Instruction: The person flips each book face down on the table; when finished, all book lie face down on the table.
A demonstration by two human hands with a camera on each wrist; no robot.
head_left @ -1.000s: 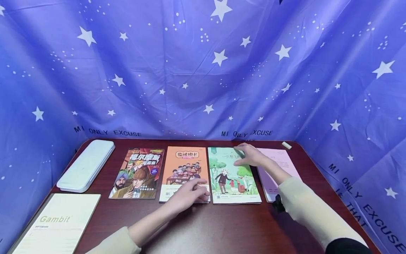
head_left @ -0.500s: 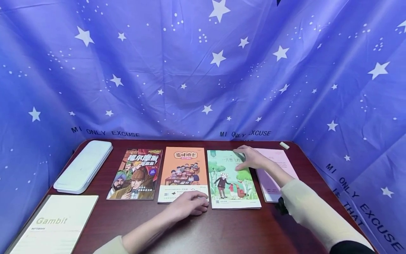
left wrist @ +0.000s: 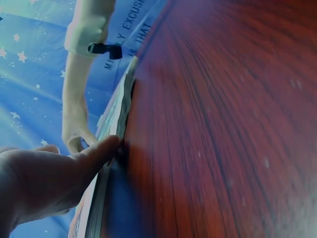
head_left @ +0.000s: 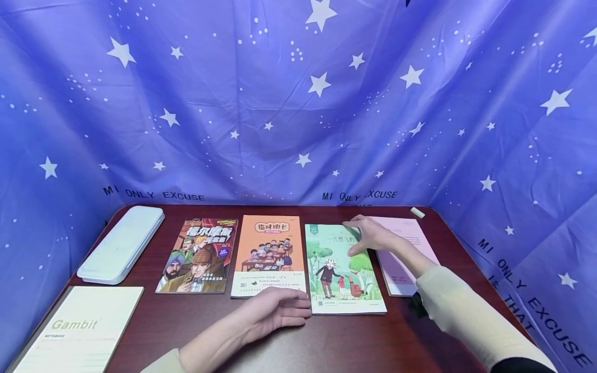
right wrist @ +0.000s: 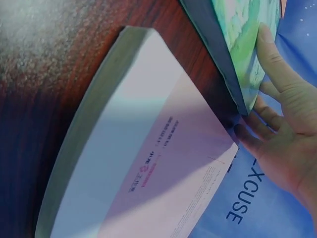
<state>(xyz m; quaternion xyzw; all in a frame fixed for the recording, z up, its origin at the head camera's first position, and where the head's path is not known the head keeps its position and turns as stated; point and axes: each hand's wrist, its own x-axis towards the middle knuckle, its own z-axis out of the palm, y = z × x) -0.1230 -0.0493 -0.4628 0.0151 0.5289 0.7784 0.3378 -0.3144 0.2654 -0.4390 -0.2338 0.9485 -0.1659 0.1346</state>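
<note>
A green illustrated book [head_left: 331, 267] lies on the dark red-brown table. My right hand [head_left: 373, 235] grips its far right corner; in the right wrist view the thumb rests on the cover and the fingers [right wrist: 265, 116] bend round the edge. By the book's near left edge lies my left hand [head_left: 272, 313], fingers fairly straight and tips at that edge. Its wrist view shows the left hand [left wrist: 49, 178] with a fingertip against the edge of a book. Left of the green book sits an orange book [head_left: 268, 241]; to its right is a pink book [head_left: 420, 238], partly covered by my right forearm.
Farther left lies a detective picture book [head_left: 200, 259]. A long white case [head_left: 123, 246] and a cream notebook [head_left: 81, 329] are at the table's left side. A small whitish block [head_left: 417, 212] sits near the far right corner. Starry blue cloth [head_left: 261, 155] surrounds the table.
The green book has slid towards me, with my right hand on its far corner. My left hand has drawn back off the orange book's lower part and turned, its fingers straighter at the green book's edge.
</note>
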